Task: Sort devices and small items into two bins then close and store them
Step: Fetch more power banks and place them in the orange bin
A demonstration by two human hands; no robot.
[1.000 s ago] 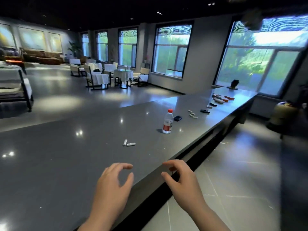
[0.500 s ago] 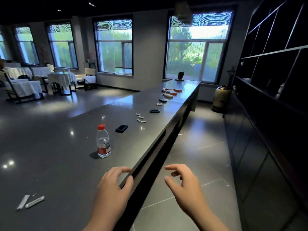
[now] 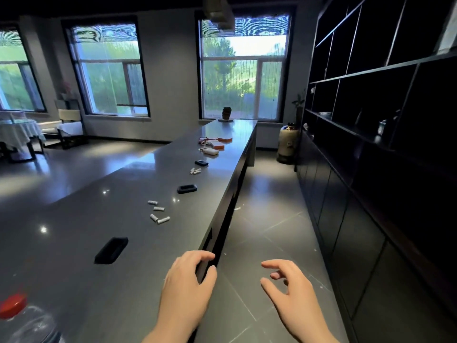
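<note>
- Head view: the left hand (image 3: 184, 290) hangs over the near edge of the dark surface (image 3: 74, 243), fingers loosely curled, holding nothing.
- The right hand (image 3: 291, 295) hangs beyond the edge, above the floor, fingers relaxed, holding nothing.
- A black device (image 3: 111, 250) lies ahead-left of the left hand; four batteries (image 3: 158, 214) lie farther along, well apart from both hands.

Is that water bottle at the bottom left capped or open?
Capped: a red cap sits on the bottle. It looks upright, though most of it is cut off at the frame's corner.
</note>
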